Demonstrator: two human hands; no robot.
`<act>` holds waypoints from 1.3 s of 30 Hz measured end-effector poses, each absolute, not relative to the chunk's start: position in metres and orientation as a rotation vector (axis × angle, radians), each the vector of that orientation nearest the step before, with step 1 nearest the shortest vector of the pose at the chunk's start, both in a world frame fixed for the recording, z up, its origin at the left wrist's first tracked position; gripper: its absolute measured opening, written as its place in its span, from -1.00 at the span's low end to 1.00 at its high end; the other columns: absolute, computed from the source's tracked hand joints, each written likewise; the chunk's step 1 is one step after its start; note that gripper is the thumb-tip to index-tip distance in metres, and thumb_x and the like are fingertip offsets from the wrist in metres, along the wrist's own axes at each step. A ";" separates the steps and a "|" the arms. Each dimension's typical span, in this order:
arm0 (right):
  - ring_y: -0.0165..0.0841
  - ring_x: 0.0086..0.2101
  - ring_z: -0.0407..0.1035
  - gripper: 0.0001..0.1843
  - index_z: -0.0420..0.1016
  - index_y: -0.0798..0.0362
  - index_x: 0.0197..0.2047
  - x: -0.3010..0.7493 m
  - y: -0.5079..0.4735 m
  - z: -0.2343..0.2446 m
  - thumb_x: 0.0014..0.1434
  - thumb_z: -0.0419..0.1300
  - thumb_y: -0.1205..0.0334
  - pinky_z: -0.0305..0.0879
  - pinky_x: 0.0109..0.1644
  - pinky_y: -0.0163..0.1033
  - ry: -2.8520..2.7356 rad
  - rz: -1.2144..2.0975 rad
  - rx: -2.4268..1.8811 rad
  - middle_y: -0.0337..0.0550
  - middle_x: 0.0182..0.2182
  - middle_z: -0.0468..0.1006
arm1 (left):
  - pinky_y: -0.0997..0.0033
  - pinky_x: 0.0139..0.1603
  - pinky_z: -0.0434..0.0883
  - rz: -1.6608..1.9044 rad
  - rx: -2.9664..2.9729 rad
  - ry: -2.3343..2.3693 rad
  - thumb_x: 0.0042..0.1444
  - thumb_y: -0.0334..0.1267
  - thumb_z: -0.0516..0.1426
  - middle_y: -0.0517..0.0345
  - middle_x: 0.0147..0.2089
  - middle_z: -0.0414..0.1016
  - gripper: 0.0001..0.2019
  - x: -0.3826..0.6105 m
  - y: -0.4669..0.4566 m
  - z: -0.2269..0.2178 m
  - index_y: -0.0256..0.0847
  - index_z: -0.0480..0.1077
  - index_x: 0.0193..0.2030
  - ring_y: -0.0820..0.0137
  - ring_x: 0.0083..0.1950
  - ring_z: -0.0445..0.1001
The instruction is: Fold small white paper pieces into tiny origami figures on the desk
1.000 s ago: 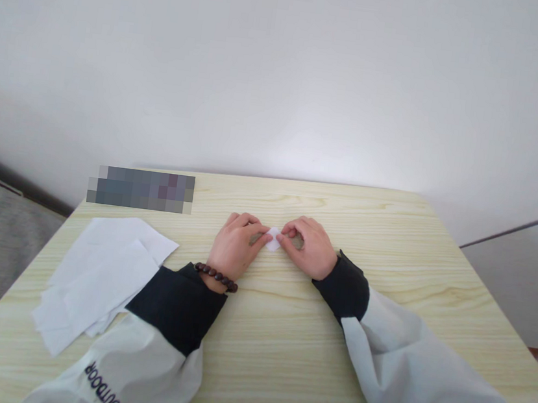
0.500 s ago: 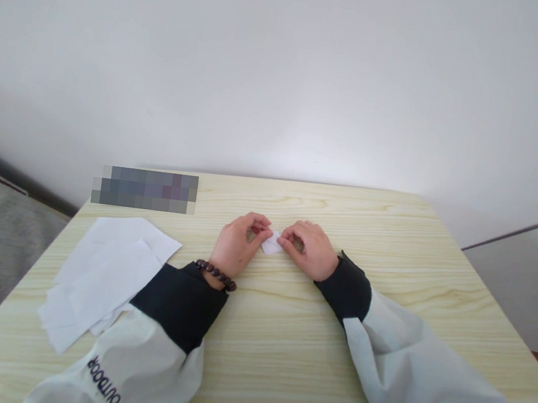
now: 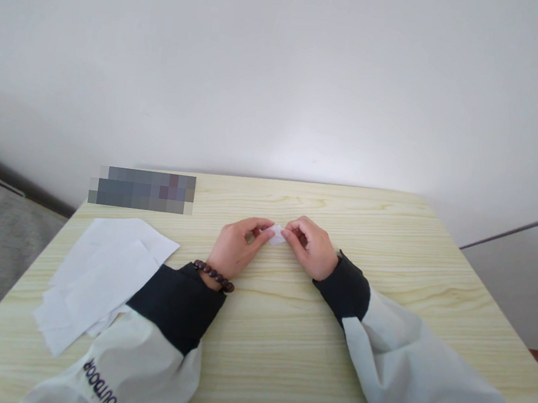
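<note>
A small white piece of paper (image 3: 277, 236), seemingly folded, is pinched between my two hands above the middle of the table. My left hand (image 3: 239, 243), with a dark bead bracelet (image 3: 213, 275) at its wrist, grips the paper's left side between thumb and fingers. On the other side, my right hand (image 3: 312, 246) pinches the right edge with thumb and index finger, its remaining fingers curled. Fingertips cover part of the paper, so its folds are hard to make out.
Loose white paper sheets (image 3: 108, 267) lie overlapping on the left of the wooden table (image 3: 279, 360), partly under my left sleeve. A blurred-out dark item (image 3: 143, 190) sits at the back left. A white wall (image 3: 285, 73) rises behind the table.
Both hands have shifted slightly, and the small paper sits a little farther up and right. My right fingers have curled in more. Both hands still hold the paper.
</note>
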State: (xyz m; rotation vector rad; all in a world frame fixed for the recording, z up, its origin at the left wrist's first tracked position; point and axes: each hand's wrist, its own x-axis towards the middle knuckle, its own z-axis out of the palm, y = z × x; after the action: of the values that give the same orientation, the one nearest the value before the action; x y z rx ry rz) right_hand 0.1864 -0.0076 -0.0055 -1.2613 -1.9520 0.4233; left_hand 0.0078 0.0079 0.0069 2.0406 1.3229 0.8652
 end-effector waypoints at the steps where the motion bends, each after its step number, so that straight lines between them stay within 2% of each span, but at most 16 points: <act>1: -0.43 -0.48 0.22 -0.80 0.32 0.05 -0.36 0.186 -0.008 -0.005 0.23 0.01 0.15 0.17 -0.39 -0.32 -1.952 0.424 -1.256 -0.21 -0.48 0.35 | 0.48 -0.37 0.34 0.854 2.045 1.310 0.09 -0.11 0.09 0.19 -0.35 0.54 -0.75 0.008 0.008 0.007 -0.19 0.48 -0.20 0.45 -0.40 0.41; 7: -0.45 -0.51 0.20 -0.82 0.33 0.06 -0.36 0.185 -0.009 -0.004 0.19 0.06 0.13 0.16 -0.42 -0.33 -1.992 0.436 -1.233 -0.23 -0.49 0.35 | 0.50 -0.36 0.33 0.885 2.012 1.293 0.09 -0.15 0.10 0.22 -0.37 0.54 -0.80 0.007 0.008 0.008 -0.20 0.47 -0.27 0.47 -0.40 0.41; 11: -0.46 -0.52 0.20 -0.76 0.35 0.07 -0.42 0.186 -0.009 -0.003 0.22 0.02 0.15 0.14 -0.41 -0.33 -2.043 0.422 -1.221 -0.23 -0.53 0.32 | 0.49 -0.35 0.33 0.878 1.999 1.296 0.08 -0.16 0.11 0.23 -0.36 0.55 -0.81 0.006 0.008 0.010 -0.20 0.47 -0.28 0.46 -0.39 0.43; 19: -0.46 -0.52 0.20 -0.74 0.41 0.09 -0.40 0.189 -0.007 -0.004 0.24 0.01 0.19 0.12 -0.41 -0.34 -2.101 0.445 -1.137 -0.22 -0.53 0.33 | 0.46 -0.29 0.35 0.814 1.921 1.226 0.05 -0.08 0.13 0.17 -0.33 0.59 -0.73 0.004 0.008 0.009 -0.22 0.48 -0.24 0.40 -0.33 0.49; 27: -0.45 -0.48 0.24 -0.77 0.42 0.10 -0.36 0.189 -0.007 -0.002 0.25 0.00 0.24 0.14 -0.39 -0.33 -2.140 0.505 -1.025 -0.19 -0.50 0.37 | 0.38 -0.26 0.40 0.800 1.722 1.175 -0.06 -0.10 0.20 0.11 -0.37 0.59 -0.77 0.004 0.007 0.014 -0.25 0.50 -0.38 0.32 -0.33 0.51; 34: -0.51 -0.56 0.15 -0.73 0.33 0.10 -0.51 0.187 -0.010 -0.001 0.21 0.06 0.21 0.08 -0.47 -0.37 -1.964 0.496 -1.141 -0.27 -0.59 0.30 | 0.40 -0.28 0.41 0.808 1.575 1.091 -0.03 -0.05 0.19 0.07 -0.33 0.59 -0.68 0.003 0.009 0.014 -0.31 0.49 -0.29 0.33 -0.32 0.51; 39: -0.50 -0.54 0.17 -0.73 0.34 0.10 -0.49 0.188 -0.009 -0.001 0.22 0.04 0.23 0.09 -0.44 -0.36 -2.025 0.527 -1.082 -0.25 -0.57 0.31 | 0.42 -0.27 0.38 0.817 1.641 1.099 0.01 -0.02 0.15 0.09 -0.32 0.58 -0.67 0.002 0.010 0.013 -0.29 0.48 -0.29 0.34 -0.30 0.50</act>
State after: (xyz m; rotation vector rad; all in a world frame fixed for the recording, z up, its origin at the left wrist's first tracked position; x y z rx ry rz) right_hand 0.1881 -0.0092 -0.0013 -1.0821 -2.0246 0.5267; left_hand 0.0020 0.0100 0.0134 1.6407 1.0993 0.8171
